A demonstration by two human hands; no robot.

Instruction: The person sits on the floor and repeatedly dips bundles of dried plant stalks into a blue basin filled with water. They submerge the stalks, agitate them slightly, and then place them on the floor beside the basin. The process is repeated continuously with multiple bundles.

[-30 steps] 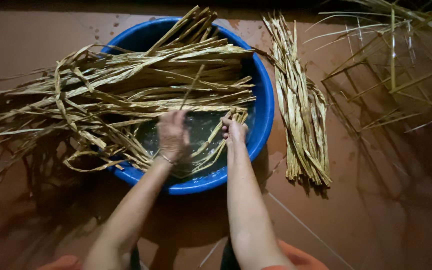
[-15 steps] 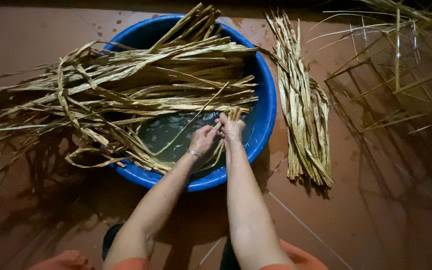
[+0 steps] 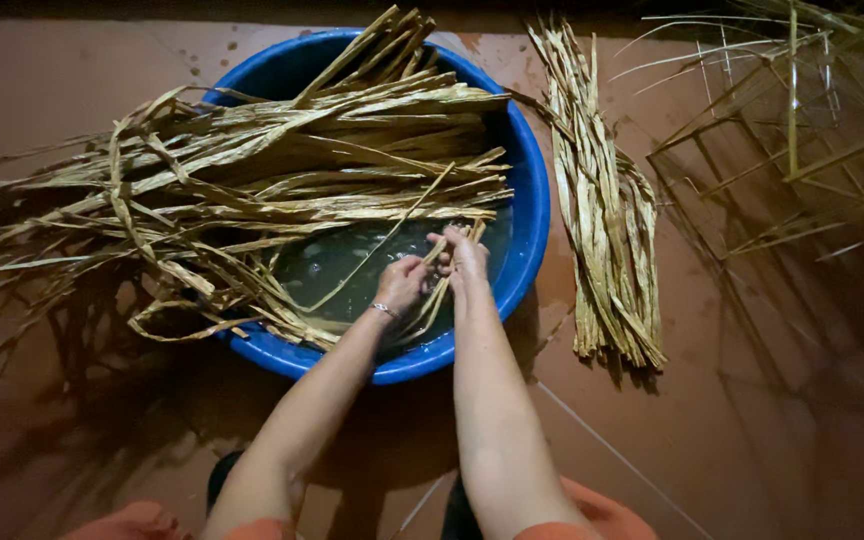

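Dried leaf strips [image 3: 252, 190] lie heaped across a blue basin [image 3: 537, 220] in the upper middle of the frame, their near ends dipping into murky water [image 3: 337, 265] and their far ends spilling out over the left rim onto the brown floor [image 3: 732, 420]. Just below the centre, the left hand [image 3: 400, 285] and the right hand [image 3: 464, 255] meet over the water, both closed around one thin strip [image 3: 392, 235].

That strip's long axis runs diagonally: from the fingers it rises toward the upper right, its free tip pointing at the basin's far right side, while its lower part trails down-left into the water. The heap as a whole runs left to right, tips fanning toward the left edge.

My judgement: the held strip looks stiff where it is not yet soaked, so a sharp bend between the hands could crack or split it. Pulling it free could also snag neighbouring strips and drag part of the heap off the rim. A separate bundle of strips [image 3: 602, 200] lies on the floor right of the basin, running top to bottom.
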